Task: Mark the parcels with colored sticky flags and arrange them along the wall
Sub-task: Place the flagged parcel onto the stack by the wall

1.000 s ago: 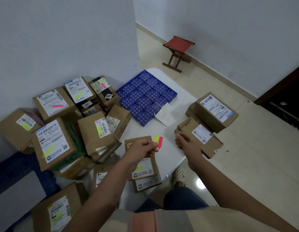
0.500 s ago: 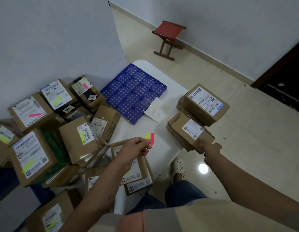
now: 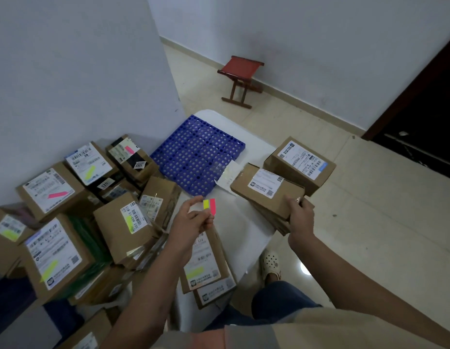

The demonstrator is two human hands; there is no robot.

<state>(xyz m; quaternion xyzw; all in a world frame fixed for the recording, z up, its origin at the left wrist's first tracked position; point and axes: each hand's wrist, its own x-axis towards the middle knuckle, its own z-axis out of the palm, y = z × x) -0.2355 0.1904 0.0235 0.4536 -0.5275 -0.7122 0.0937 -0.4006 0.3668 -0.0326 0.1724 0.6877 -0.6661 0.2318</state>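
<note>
The left hand (image 3: 191, 220) pinches yellow and pink sticky flags (image 3: 209, 206) above the white bench (image 3: 244, 238). The right hand (image 3: 298, 214) grips a brown labelled parcel (image 3: 266, 191), unflagged, at the bench's right edge.

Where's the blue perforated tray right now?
In the head view, the blue perforated tray lies at the far end of the white table, against the wall, between the flagged parcel pile and the unflagged parcels.
</note>
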